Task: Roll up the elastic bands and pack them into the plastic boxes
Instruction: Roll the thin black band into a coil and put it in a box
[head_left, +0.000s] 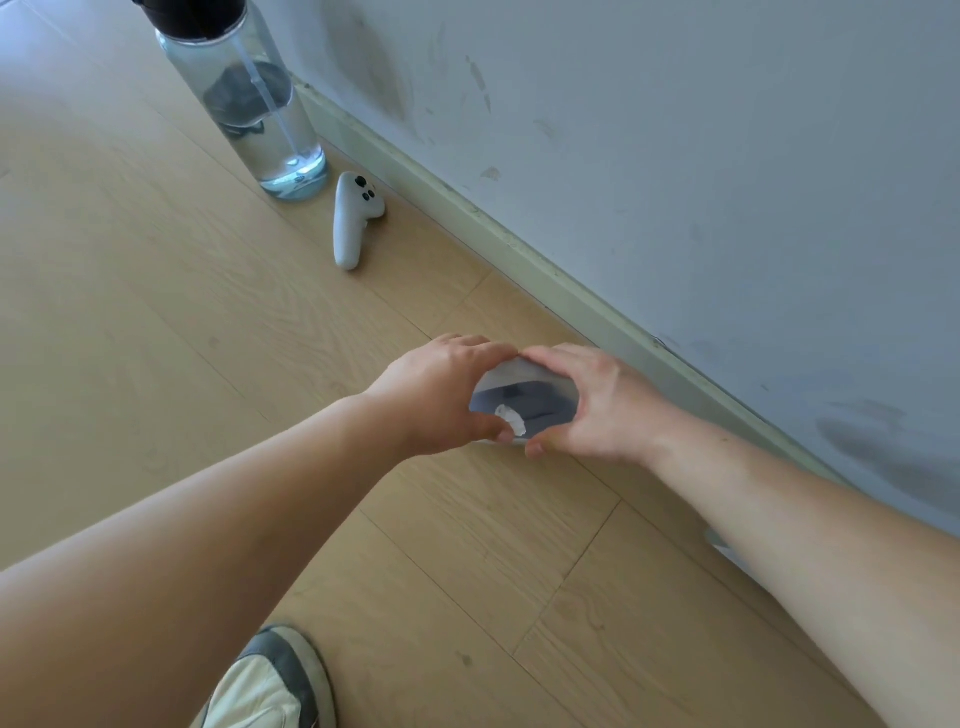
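Both hands close around a small translucent plastic box. The left hand wraps its left side, fingers curled over the far edge and thumb at the near edge. The right hand cups the right side the same way, so the fingertips of the two hands nearly meet over the top. Through the box's cloudy wall shows a dark elastic band, with a small white scrap by the left thumb; how the band is wound cannot be made out. The box is low over the wooden floor, near the floor's far edge by the baseboard and the scuffed wall; whether it rests on the boards cannot be told.

Farther along that edge a white handheld controller lies on the floor, and just beside it stands a clear water bottle with a dark cap. At the near edge, a shoe shows under the left forearm.
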